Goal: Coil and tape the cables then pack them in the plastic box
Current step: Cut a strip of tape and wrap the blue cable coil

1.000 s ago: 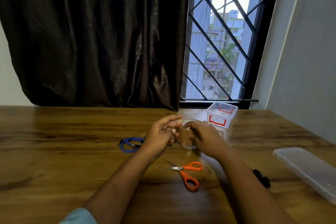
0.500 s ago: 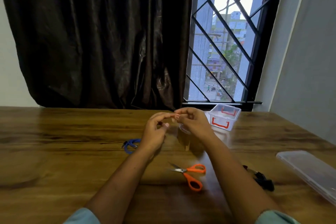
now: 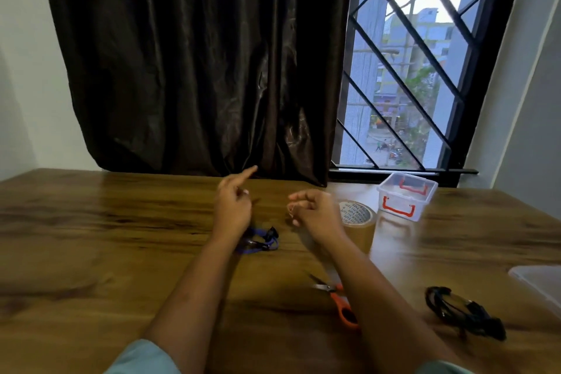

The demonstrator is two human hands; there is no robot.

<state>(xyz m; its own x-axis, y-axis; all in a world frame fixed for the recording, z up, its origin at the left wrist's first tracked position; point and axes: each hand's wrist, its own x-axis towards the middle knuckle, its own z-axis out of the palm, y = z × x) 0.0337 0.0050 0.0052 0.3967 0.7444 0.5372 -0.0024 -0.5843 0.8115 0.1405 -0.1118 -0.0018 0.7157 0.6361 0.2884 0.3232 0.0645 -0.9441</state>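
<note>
plastic box sits open beside the tape roll; left hand and right hand hover curled, holds unclear.

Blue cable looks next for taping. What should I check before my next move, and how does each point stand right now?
1. The blue cable is coiled: ok, bundled on the table.
2. A tape strip in the right hand: cannot tell, blurred.
3. The left hand is free: cannot tell, curled fingers face away.
4. The tape roll is close: ok, beside the right hand.
5. The plastic box is open: ok, no lid on it.
6. The black cable is packed: not ok, lies on the table.
</note>
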